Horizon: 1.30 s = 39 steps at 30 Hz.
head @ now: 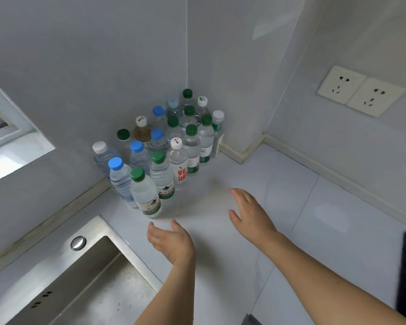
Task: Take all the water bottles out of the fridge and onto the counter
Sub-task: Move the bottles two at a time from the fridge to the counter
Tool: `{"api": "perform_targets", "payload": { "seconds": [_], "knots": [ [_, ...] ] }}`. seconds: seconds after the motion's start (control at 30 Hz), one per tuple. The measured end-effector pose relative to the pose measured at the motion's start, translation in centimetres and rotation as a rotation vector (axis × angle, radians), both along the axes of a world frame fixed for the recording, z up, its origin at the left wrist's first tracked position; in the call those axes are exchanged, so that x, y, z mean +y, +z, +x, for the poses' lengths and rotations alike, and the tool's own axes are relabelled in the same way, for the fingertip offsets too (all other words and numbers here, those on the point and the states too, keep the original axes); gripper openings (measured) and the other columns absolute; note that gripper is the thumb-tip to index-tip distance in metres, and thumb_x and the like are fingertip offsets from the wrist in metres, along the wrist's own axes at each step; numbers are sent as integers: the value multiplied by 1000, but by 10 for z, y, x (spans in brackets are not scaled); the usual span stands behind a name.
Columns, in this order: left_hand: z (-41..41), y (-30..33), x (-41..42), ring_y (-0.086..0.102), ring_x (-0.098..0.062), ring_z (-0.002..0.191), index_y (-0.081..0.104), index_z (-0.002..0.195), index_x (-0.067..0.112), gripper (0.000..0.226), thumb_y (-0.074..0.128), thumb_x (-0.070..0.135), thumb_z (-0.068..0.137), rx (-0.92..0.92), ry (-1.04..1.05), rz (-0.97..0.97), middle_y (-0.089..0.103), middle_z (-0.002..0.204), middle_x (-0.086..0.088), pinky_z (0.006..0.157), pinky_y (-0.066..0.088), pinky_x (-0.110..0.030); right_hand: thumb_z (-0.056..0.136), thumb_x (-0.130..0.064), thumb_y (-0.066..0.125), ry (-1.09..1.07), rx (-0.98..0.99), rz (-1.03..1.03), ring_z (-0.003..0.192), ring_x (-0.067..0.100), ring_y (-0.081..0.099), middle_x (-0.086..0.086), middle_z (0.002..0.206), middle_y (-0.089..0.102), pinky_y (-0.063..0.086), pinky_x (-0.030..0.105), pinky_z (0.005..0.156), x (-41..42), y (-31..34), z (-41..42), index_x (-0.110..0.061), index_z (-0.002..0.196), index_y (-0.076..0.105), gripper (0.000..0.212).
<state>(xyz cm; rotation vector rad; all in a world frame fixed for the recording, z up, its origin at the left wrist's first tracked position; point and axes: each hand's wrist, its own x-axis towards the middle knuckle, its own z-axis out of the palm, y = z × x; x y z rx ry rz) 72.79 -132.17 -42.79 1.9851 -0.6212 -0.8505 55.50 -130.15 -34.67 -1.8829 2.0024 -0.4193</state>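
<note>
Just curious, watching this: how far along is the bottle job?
Done: a big cluster of bottles stands upright in the counter corner. In hand: nothing; the left hand and right hand are open and empty. Left: unknown, since the fridge is out of view.

The water bottles [164, 151] are jammed upright into the wall corner – no way through there. Bare counter [279, 207] in front and right; sink [85, 277] drops off left.

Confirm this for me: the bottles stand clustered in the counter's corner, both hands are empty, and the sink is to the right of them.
One thing is wrong: the sink lies left of the bottles, not right, as the head view shows. The rest holds: they stand clustered in the counter corner, and the left hand and right hand are empty.
</note>
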Motion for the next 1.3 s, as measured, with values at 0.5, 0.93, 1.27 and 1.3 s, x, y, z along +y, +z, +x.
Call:
{"api": "perform_targets", "payload": {
  "seconds": [0.5, 0.93, 1.27, 1.3],
  "knots": [
    [-190, 43, 113, 36, -31, 132, 42, 138, 3, 47, 51, 20, 96, -563, -1348, -679, 45, 141, -15, 108, 37, -52, 95, -20, 49, -602, 41, 4, 139, 15, 30, 1, 150, 34, 23, 23, 115, 230, 7, -130, -14, 147, 30, 56],
    [-345, 116, 384, 32, -27, 141, 41, 143, 8, 49, 50, 20, 96, -687, -1950, -1123, 41, 147, -9, 120, 19, -48, 92, -21, 57, -1170, 89, -156, 132, 16, 41, 1, 141, 44, 38, 30, 108, 551, 58, -207, -16, 140, 39, 52],
    [-412, 160, 620, 16, -21, 147, 26, 151, 15, 53, 39, 31, 103, -548, -2207, -1415, 25, 156, -3, 122, 3, -41, 97, -22, 50, -1530, 163, -194, 137, 16, 32, 2, 149, 36, 27, 26, 112, 799, 88, -200, -15, 146, 31, 53],
    [-419, 165, 641, 17, -21, 146, 27, 151, 14, 52, 39, 31, 103, -531, -2221, -1464, 27, 155, -4, 123, 6, -42, 96, -21, 49, -1563, 166, -200, 136, 17, 33, 3, 149, 37, 27, 26, 112, 821, 92, -199, -14, 146, 32, 53]
  ]
}}
